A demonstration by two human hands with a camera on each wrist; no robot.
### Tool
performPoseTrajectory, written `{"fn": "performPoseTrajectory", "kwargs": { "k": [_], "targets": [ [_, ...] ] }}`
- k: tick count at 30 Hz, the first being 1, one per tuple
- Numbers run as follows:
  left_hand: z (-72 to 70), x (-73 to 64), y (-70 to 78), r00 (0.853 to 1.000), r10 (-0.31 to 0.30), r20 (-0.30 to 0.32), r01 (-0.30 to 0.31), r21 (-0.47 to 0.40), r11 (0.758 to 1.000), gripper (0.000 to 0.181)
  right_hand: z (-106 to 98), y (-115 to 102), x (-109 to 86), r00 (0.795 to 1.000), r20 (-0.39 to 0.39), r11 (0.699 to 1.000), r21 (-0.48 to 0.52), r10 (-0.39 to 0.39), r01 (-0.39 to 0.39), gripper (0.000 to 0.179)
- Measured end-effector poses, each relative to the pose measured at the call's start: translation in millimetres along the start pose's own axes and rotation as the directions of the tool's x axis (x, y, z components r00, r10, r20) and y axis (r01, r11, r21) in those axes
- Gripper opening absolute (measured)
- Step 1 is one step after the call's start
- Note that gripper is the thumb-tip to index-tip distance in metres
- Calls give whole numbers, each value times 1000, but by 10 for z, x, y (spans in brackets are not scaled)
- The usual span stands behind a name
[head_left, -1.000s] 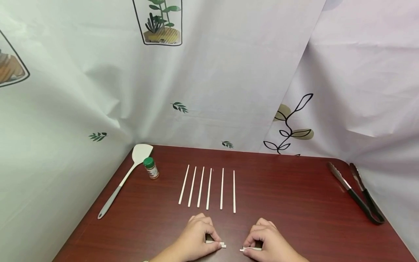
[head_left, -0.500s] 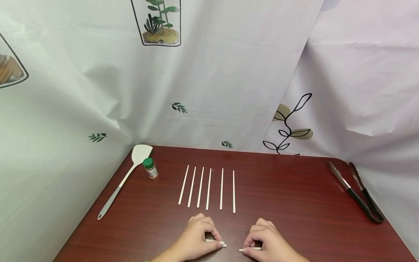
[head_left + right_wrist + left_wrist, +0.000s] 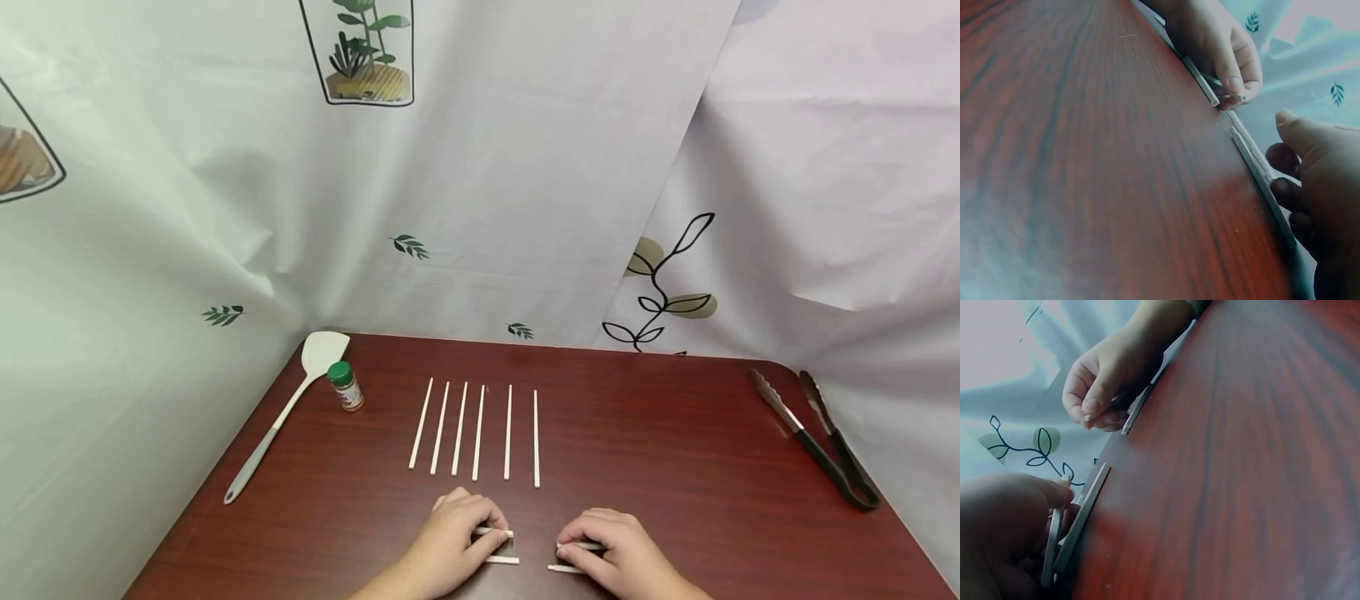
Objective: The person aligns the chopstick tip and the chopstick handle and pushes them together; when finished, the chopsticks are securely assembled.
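Note:
Near the front of the table, my left hand (image 3: 452, 543) pinches a slim white chopstick (image 3: 495, 532) between thumb and fingers. Just below it a second chopstick (image 3: 502, 560) lies on the wood, partly hidden by the hand. Opposite, my right hand (image 3: 626, 554) pinches another chopstick (image 3: 591, 546), and one more chopstick (image 3: 566, 568) lies on the table under that hand. A gap separates the left pair's ends from the right pair's. In the left wrist view, the held chopstick (image 3: 1054, 547) is tilted away from the lying chopstick (image 3: 1085, 519).
Several white chopsticks (image 3: 458, 429) lie spaced in a row beyond the hands. A white spatula (image 3: 288, 404) and a green-capped spice jar (image 3: 347, 387) are at the left; black-handled tongs (image 3: 821, 450) lie at the right. A patterned cloth (image 3: 510, 208) hangs behind the table (image 3: 660, 433).
In each hand one chopstick has been lifted or shifted away from its partner, leaving the other on the table nearer the front edge. The row has not moved.

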State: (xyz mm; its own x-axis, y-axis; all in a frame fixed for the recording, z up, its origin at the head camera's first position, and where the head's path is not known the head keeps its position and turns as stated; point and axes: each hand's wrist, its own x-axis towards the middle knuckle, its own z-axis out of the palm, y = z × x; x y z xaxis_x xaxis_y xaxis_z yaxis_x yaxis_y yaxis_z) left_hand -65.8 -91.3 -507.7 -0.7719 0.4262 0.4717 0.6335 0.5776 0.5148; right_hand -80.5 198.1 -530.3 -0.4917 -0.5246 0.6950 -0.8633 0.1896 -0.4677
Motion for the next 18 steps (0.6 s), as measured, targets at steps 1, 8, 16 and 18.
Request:
{"fn": "performPoseTrajectory", "kwargs": {
  "k": [1,8,16,18],
  "targets": [
    [7,1,4,1000,5,-11,-5,5,1000,15,4,6,1,1000,-14,1000,7,-13,13,23],
    [65,-18,10,995,90,-37,-90,-16,996,9,20,3,21,996,-68,999,-17,-52,51,14],
    [102,21,-16,950,310,-46,-310,2,951,8,49,-71,51,995,-58,997,6,-82,82,14],
    [98,31,-28,935,352,-46,-352,4,936,4,71,-86,55,993,-61,995,13,-100,101,14]
  ]
}}
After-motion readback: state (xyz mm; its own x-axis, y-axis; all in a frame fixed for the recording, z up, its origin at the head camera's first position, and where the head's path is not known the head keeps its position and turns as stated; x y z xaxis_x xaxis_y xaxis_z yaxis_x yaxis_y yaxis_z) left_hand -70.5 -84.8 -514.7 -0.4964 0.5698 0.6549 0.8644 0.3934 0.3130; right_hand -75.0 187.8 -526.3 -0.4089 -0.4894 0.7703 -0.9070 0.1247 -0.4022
